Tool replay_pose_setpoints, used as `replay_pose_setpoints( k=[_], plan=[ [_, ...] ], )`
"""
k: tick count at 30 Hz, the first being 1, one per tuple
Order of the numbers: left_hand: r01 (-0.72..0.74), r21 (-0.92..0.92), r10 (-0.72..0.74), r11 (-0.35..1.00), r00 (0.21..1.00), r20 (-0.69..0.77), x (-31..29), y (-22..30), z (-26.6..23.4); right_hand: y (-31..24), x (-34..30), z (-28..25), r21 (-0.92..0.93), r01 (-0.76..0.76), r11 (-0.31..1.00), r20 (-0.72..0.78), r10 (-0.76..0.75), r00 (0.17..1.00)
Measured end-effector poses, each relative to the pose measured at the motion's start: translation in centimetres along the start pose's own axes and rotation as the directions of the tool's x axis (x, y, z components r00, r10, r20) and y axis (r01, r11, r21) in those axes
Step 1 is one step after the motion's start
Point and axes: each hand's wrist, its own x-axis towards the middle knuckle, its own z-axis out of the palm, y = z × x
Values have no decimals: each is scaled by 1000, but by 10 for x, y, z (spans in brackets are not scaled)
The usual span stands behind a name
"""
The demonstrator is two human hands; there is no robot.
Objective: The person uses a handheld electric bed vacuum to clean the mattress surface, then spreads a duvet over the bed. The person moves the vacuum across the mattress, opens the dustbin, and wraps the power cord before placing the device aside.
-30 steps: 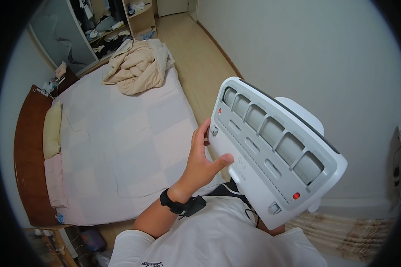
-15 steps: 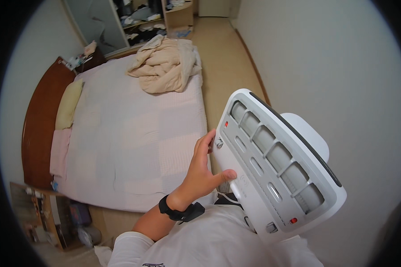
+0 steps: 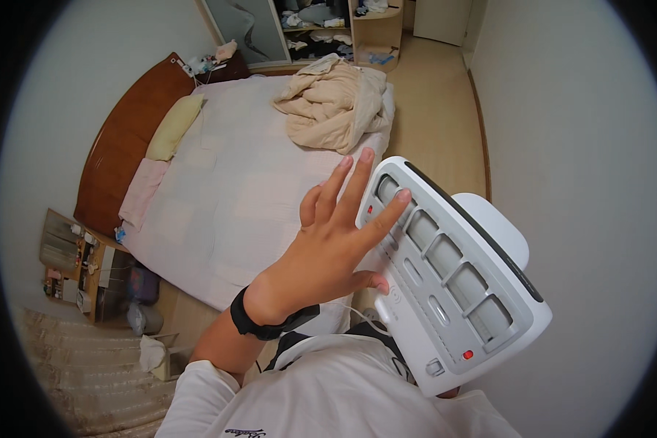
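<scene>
A white handheld mattress vacuum point(image 3: 416, 328) is held up at the right with its underside turned toward me. Its grey base plate shows a barred brush opening point(image 3: 445, 255), two red latches and small wheels. My left hand point(image 3: 328, 237) is open in front of its left side, fingers spread. The index fingertip lies over the upper end of the brush opening, and the thumb is at the vacuum's lower left edge; whether they press on it I cannot tell. My right hand is hidden behind the vacuum. A white cord point(image 3: 361, 317) runs near my waist.
A bed point(image 3: 226, 182) with a pale sheet fills the left and middle, a beige quilt point(image 3: 328, 106) heaped at its far right corner. A white wall point(image 3: 577, 146) stands close on the right. Beyond are an open wardrobe point(image 3: 314, 36) and a strip of floor point(image 3: 438, 102).
My left hand has left the vacuum's side edge and spread its fingers over the underside. The view has turned, shifting the bed rightward; the vacuum stays at nearly the same place.
</scene>
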Motion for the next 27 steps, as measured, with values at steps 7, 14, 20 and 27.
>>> replay_pose_setpoints(
  k=[7,14,20,27],
  plan=[
    [54,36,-56,998,997,56,-15,-2,34,15,18,0,38,-44,998,50,42,998],
    [-502,-22,198,865,379,-904,-149,62,-162,28,10,6,56,-66,996,89,61,994],
    [87,-771,-586,631,704,-400,-200,-5,-8,52,-20,-7,136,-102,986,197,74,978],
    [-335,-841,-528,-424,846,-71,-288,-26,-64,59,-218,7,410,-283,867,552,11,834]
  ],
)
